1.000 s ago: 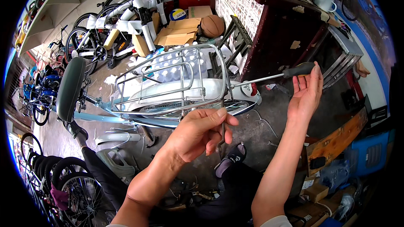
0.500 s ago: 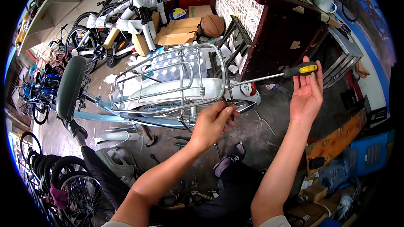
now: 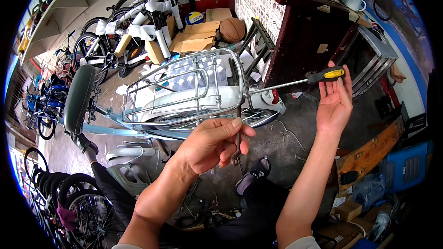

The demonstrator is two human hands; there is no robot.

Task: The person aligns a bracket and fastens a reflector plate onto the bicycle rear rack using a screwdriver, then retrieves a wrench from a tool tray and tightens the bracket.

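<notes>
My right hand [image 3: 335,103] has its fingers closed around the black-and-yellow handle of a screwdriver [image 3: 318,77]. The shaft points left, its tip at the rear end of a chrome bicycle rack [image 3: 241,71]. Just below the rack, my left hand [image 3: 210,143] grips a dark metal spanner [image 3: 238,145] between thumb and fingers. The spanner's upper end reaches the rack's edge; whether it touches is unclear. Under the rack are a white rear mudguard [image 3: 184,97] and the spoked wheel. The light blue bicycle frame [image 3: 110,129] and dark saddle [image 3: 79,99] lie to the left.
Wrapped bicycles [image 3: 138,23], flattened cardboard [image 3: 196,37] and a basketball [image 3: 232,29] stand behind. A dark red cabinet [image 3: 314,41] rises at the back right. Several tyres [image 3: 50,182] are at the lower left. A wooden board [image 3: 369,152] leans beside a blue case [image 3: 406,168] on the right.
My left hand has drawn back toward me and left, bringing the spanner into clearer view below the rack. The right hand and screwdriver have shifted only slightly left.
</notes>
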